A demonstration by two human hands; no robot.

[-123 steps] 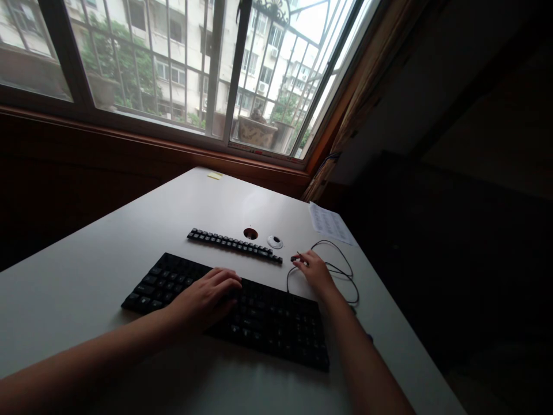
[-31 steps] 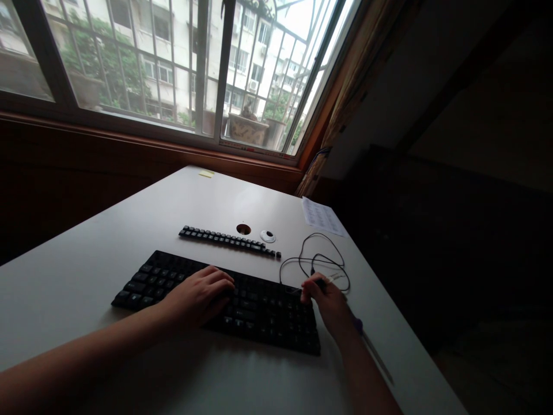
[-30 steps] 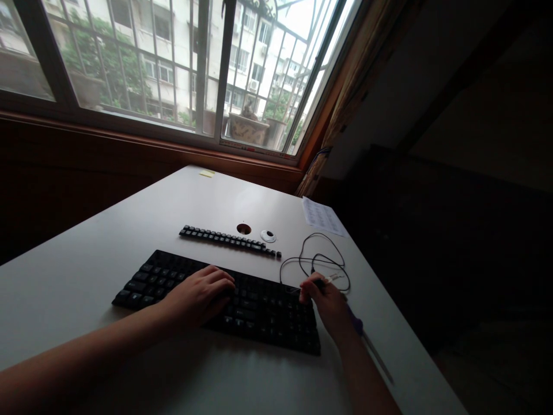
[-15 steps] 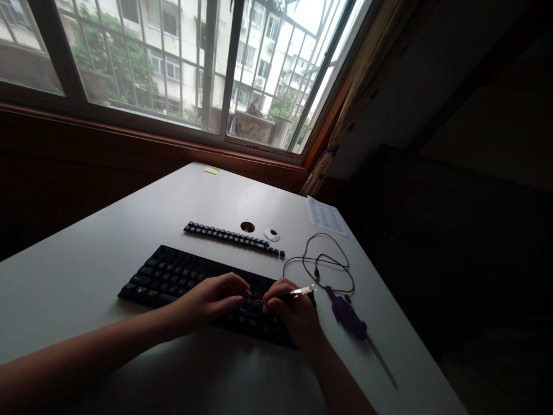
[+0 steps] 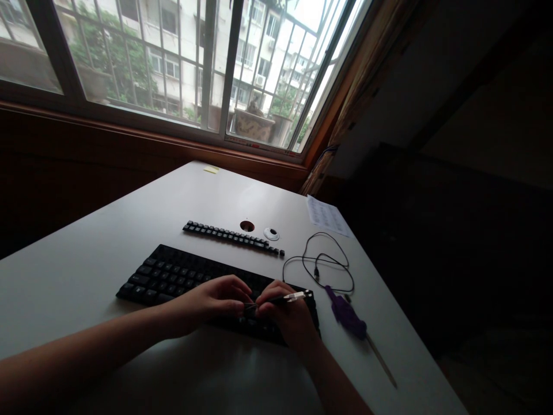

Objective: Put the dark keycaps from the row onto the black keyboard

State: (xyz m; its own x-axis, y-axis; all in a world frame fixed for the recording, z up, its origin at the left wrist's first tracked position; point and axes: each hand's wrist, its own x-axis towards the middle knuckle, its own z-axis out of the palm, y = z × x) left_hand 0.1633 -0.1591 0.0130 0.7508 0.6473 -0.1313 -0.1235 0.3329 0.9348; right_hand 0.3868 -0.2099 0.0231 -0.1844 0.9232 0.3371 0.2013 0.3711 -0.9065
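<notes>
My right hand (image 5: 287,311) is closed around a slim keycap puller (image 5: 276,299), which has a dark grip, a clear, shiny rear end and thin wire at its tip. The wire end points left, toward my left hand (image 5: 222,297). The thumb and fingers of that hand curl in at the wire tip; what sits between them is too dark and small to make out. Both hands are over the right half of a black keyboard (image 5: 173,274), covering part of its keys. Several black keycaps (image 5: 228,235) stand in rows behind it.
A round hole (image 5: 247,226) in the white table (image 5: 86,259) has its white cover (image 5: 271,233) beside it. To the right lie a looped black cable (image 5: 348,266), a purple-headed stick (image 5: 349,320) and a printed sheet (image 5: 328,216). A yellow note (image 5: 211,169) lies near the window.
My right hand has shifted slightly left with the puller, bringing its wire tip to my left fingers. The left thumb and fingers have closed in around the tip.
</notes>
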